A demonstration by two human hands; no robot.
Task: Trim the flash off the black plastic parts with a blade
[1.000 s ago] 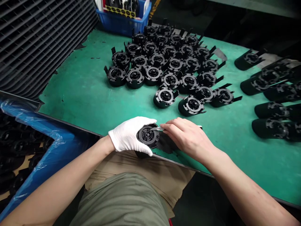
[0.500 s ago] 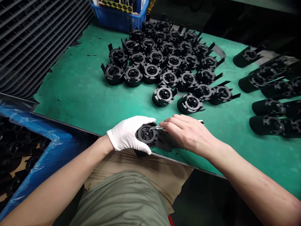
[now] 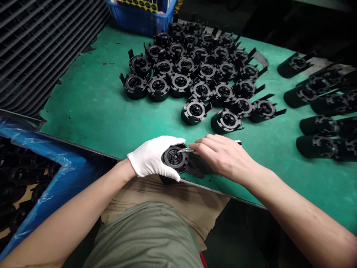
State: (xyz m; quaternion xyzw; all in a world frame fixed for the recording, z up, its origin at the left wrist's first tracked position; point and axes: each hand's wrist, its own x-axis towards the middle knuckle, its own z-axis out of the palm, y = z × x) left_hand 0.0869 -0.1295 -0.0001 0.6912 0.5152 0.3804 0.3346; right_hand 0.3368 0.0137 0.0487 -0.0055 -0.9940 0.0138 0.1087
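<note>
My left hand (image 3: 153, 156), in a white glove, is wrapped round a round black plastic part (image 3: 175, 158) at the table's front edge. The part's ringed face is turned up toward me. My right hand (image 3: 219, 154) is bare and grips a slim metal blade tool, like a craft knife (image 3: 187, 150). Its pointed tip lies at the upper right of the part's face, seemingly touching it. Most of the tool's handle is hidden under my fingers; a pale end shows past the knuckles.
Many similar black round parts (image 3: 195, 109) stand in rows on the green table (image 3: 95, 111). Taller black cylinders (image 3: 314, 146) stand at the right. A blue bin (image 3: 136, 18) is at the back, stacked black grilles (image 3: 41, 48) at left, and a blue-lined box (image 3: 50, 186) below left.
The view has shifted very slightly. Both hands keep their grips, and the blade tip stays at nearly the same spot on the black part.
</note>
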